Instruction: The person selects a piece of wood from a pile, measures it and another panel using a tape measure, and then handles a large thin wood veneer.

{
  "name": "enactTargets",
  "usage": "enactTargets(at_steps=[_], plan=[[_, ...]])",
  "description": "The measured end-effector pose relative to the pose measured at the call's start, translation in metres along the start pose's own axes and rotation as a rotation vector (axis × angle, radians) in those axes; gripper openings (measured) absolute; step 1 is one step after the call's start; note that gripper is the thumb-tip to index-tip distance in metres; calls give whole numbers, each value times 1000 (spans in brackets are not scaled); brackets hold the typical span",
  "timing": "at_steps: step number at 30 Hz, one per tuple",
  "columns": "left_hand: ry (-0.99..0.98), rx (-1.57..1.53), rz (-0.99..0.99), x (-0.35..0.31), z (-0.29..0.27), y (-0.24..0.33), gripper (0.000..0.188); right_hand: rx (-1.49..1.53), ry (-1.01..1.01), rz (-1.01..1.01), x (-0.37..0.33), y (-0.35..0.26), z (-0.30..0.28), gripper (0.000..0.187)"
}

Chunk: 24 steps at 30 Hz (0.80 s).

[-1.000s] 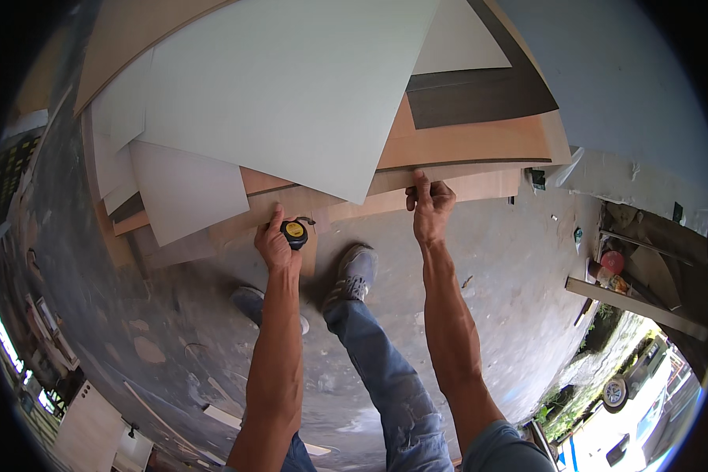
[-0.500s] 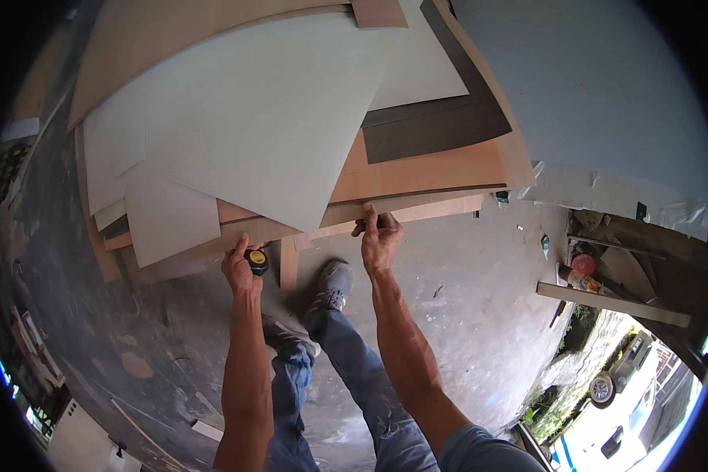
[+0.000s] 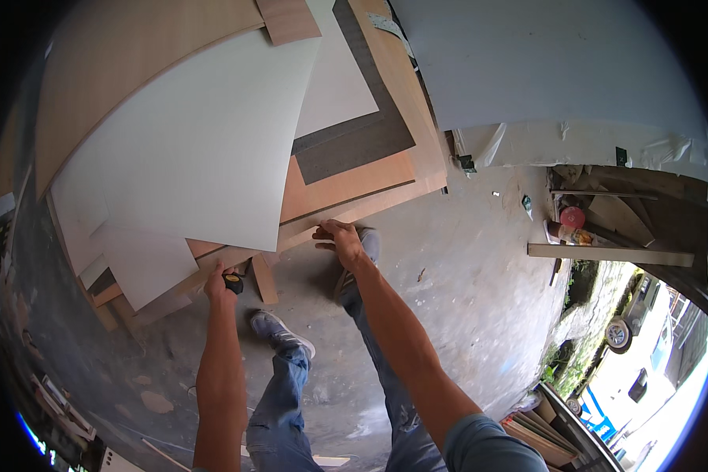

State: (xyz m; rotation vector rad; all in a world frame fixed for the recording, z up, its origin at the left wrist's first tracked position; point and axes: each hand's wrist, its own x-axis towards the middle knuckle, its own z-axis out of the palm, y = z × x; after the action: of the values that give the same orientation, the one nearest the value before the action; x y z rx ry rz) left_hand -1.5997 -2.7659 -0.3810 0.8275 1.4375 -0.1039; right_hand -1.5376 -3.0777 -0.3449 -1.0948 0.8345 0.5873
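Tape measure point(image 3: 233, 282) clasped in left hand point(image 3: 217, 286), seemingly freeing its thumb point(image 3: 220, 266).
I can't tell whether right hand point(image 3: 341, 240) pinches near wood-grained sheet point(image 3: 294, 234).

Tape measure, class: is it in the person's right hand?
No, the black tape measure is in the left hand.

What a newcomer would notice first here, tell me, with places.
A big white sheet lies across the stacked panels at upper left. Below it, the left hand holds a black tape measure by their front edge, with the right hand nearby. At lower right, a wheel stands out in bright daylight.
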Motion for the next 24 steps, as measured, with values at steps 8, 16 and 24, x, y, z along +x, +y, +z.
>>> enactTargets(at_steps=[8, 16, 24], plan=[[-21, 5, 0, 35, -17, -11, 14, -873, 803, -747, 52, -52, -147, 18], [153, 1025, 481, -41, 109, -43, 16, -1198, 536, -715, 110, -153, -230, 39], [-999, 2111, 1014, -195, 384, -134, 57, -1168, 596, -469, 123, -164, -193, 49]])
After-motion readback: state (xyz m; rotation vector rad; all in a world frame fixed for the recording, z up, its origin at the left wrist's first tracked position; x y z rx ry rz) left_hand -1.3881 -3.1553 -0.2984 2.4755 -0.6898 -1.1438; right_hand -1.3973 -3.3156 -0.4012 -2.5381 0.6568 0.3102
